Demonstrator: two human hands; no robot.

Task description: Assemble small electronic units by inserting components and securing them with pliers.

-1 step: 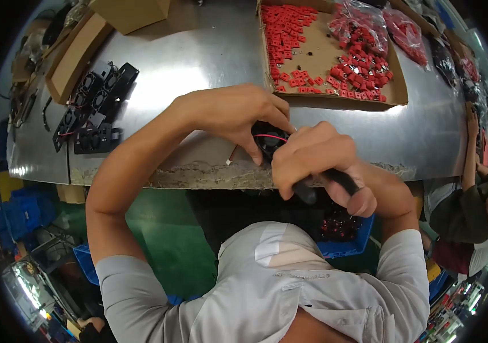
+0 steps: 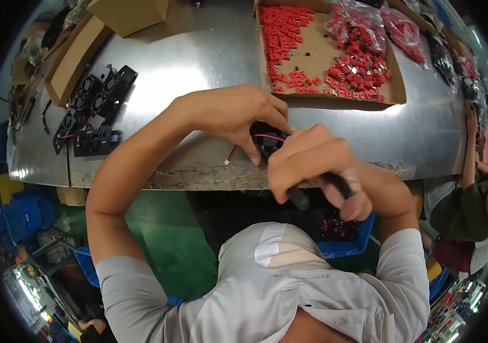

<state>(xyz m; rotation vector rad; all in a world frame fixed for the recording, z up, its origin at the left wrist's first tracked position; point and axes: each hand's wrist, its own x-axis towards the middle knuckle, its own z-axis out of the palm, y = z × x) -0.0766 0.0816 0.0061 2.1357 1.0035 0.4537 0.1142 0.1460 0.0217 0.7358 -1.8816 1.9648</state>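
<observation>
Near the front edge of the metal table, my left hand [image 2: 241,117] is closed on a small black fan [image 2: 268,141], thumb on the near side and fingers on the far side. A red wire crosses the fan's face, and a thin lead with a white plug [image 2: 227,162] sticks out to the left of it. My right hand [image 2: 311,160] is wrapped round black-handled pliers [image 2: 298,198], just right of the fan. Two dark handles spread toward me; the jaws are hidden behind my fingers.
Several black fan units [image 2: 92,108] lie on the table to the left, by a cardboard box [image 2: 78,57]. A cardboard tray [image 2: 301,98] of red parts stands far right. Below the worn table edge [image 2: 198,178] is a blue bin [image 2: 341,248]. Another person [image 2: 461,211] is at the right.
My right hand has shifted slightly left with the pliers, and the handles sit a little lower. My left hand keeps its hold on the fan.
</observation>
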